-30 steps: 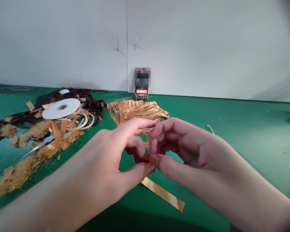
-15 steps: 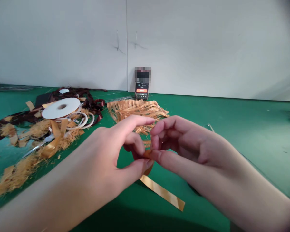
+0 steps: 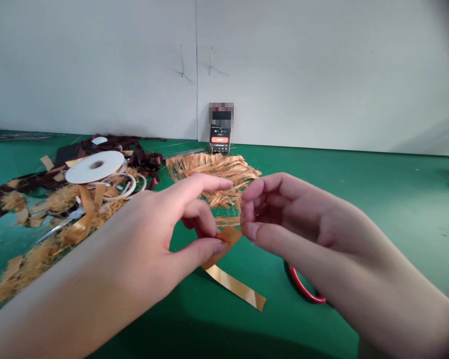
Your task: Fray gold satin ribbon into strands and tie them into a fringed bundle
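While the left hand pinches a gold ribbon between thumb and curled finger, the right hand sits just beside the ribbon's upper end, its fingers curled; whether it touches the ribbon cannot be told. The ribbon's tail slants down above the green desk. Behind the hands lies a frayed orange fringe. Farther left, a white tape roll, scissors and dark ribbon sit among loose orange fibres. A red ring lies under the right forearm.
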Tool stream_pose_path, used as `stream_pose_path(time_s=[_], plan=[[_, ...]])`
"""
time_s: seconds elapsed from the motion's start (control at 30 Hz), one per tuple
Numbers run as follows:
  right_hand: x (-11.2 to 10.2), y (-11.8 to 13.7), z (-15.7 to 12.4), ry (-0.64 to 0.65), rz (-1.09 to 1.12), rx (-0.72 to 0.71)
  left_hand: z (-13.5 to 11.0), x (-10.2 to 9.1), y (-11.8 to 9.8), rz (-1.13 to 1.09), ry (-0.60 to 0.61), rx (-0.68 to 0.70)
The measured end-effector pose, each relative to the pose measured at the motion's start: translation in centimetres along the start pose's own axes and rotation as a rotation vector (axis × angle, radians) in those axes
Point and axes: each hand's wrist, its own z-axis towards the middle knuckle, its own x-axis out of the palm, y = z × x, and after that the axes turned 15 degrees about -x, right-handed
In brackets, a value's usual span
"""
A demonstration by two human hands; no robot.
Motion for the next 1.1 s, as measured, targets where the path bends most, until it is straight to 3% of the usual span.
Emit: stream_pose_path(time_s=[0.37, 0.87, 1.1], plan=[[0.31, -0.69, -0.24, 0.016, 0.061, -0.004, 0.16, 0.10, 0.15, 0.004, 0.000, -0.017], [-0.07, -0.64, -0.18, -0.056, -0.059, -0.029, 0.35, -0.08, 0.43, -0.001, 0.042, -0.067], [0.21, -0.89, -0.26, 0.018, -0.012, -0.041, 0.02, -0.03, 0.33, 0.011, 0.005, -0.062]])
